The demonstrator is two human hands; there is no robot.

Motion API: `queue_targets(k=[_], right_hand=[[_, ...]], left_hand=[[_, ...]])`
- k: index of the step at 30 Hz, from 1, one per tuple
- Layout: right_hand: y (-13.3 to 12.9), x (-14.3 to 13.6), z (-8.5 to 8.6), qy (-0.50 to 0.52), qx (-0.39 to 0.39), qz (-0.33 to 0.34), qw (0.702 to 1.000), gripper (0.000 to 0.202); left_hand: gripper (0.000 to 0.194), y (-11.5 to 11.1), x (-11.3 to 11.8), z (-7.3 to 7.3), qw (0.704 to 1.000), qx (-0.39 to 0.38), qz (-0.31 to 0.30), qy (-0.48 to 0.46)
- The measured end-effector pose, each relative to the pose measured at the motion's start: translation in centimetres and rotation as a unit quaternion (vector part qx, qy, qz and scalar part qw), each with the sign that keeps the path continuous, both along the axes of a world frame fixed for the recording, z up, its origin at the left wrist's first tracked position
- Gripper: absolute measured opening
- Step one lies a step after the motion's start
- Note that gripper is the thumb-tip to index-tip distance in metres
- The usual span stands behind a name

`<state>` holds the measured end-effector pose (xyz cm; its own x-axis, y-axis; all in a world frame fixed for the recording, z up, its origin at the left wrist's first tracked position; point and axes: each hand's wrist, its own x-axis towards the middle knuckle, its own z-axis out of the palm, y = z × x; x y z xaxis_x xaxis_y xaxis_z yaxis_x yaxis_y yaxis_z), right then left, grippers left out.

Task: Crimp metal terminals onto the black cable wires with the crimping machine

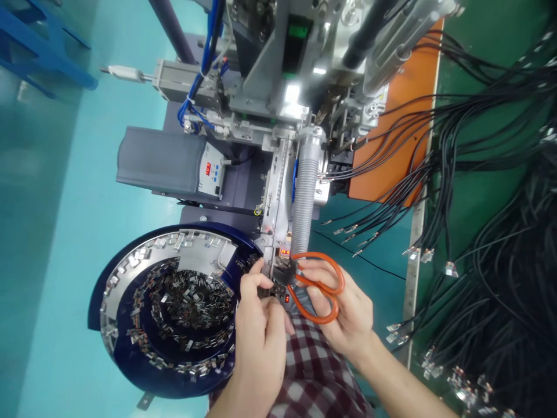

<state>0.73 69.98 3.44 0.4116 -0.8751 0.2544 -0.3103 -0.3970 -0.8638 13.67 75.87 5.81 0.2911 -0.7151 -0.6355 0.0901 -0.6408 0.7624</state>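
Note:
My right hand is closed on a pair of scissors with orange loop handles. Their dark blades point left, toward the lower end of a narrow metal feed track. Close by on the left, my left hand is at the track's end, its index finger and thumb apart beside a small dark block. Whether its fingertips touch the block I cannot tell. A round blue feeder bowl full of small metal connector pieces stands just left of that hand.
A grey controller box with a red display sits above the bowl. A ribbed grey hose runs beside the track up to the machine. Bundles of black cables with metal ends hang over an orange panel and a green table on the right.

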Motion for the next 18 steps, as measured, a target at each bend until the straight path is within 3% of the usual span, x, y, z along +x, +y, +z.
queue_targets(k=[18], right_hand=[[0.42,-0.17,0.17,0.009,0.0,-0.014,1.0,0.03]], left_hand=[[0.021,-0.23,-0.11,0.08,1.0,-0.001,0.026,-0.001]])
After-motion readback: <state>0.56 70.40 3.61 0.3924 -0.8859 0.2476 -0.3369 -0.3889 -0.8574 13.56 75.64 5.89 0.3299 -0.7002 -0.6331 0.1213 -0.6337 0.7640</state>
